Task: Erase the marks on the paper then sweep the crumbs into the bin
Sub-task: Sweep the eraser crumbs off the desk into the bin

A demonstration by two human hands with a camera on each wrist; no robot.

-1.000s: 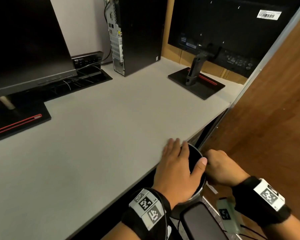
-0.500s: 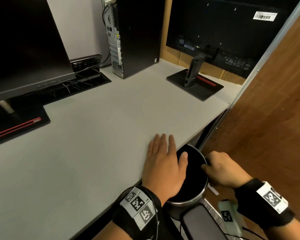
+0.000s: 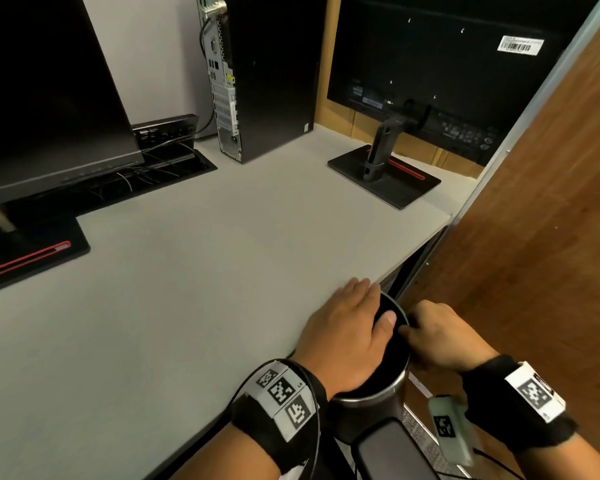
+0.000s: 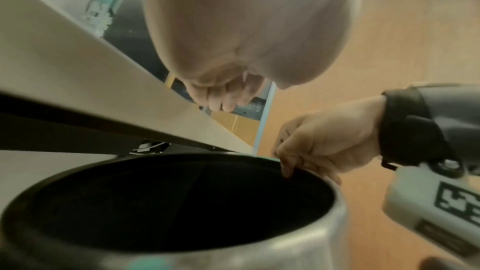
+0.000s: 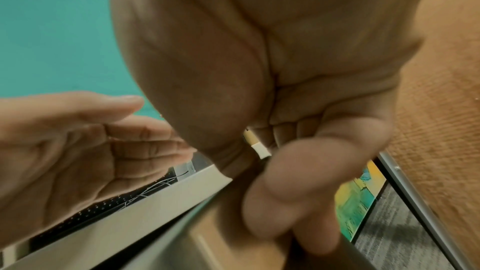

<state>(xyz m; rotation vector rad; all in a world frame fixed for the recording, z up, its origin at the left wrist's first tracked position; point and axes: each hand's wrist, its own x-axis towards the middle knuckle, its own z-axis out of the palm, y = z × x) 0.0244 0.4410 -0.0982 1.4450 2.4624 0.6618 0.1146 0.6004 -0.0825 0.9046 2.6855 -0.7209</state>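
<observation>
Steel-walled and black inside, the bin (image 3: 371,408) stands just below the desk's near edge, its mouth tucked partly under the overhang. We see our left hand (image 3: 347,336) lying flat, fingers straight and together, across the edge of the grey desk (image 3: 174,289); the fingertips rest on the desktop while the palm and thumb hang over the bin's opening. From the left wrist view the bin (image 4: 330,225) shows a dark, deep interior, and nothing in it can be made out.

Our right hand (image 3: 437,336) is beside the bin on its far side — fingers curled over the rim, pinching it, as the left wrist view shows with the right hand (image 4: 322,145) hooked onto the metal lip. In the right wrist view the thumb is blurred, and the left hand (image 5: 78,147) appears open, palm showing.

Neither paper nor crumbs are visible to us in any view. Two black monitors (image 3: 45,95) stand on red-striped bases, one at the left and one at the back right, with a computer tower (image 3: 260,74) between them. A wooden panel (image 3: 548,209) rises on the right.
</observation>
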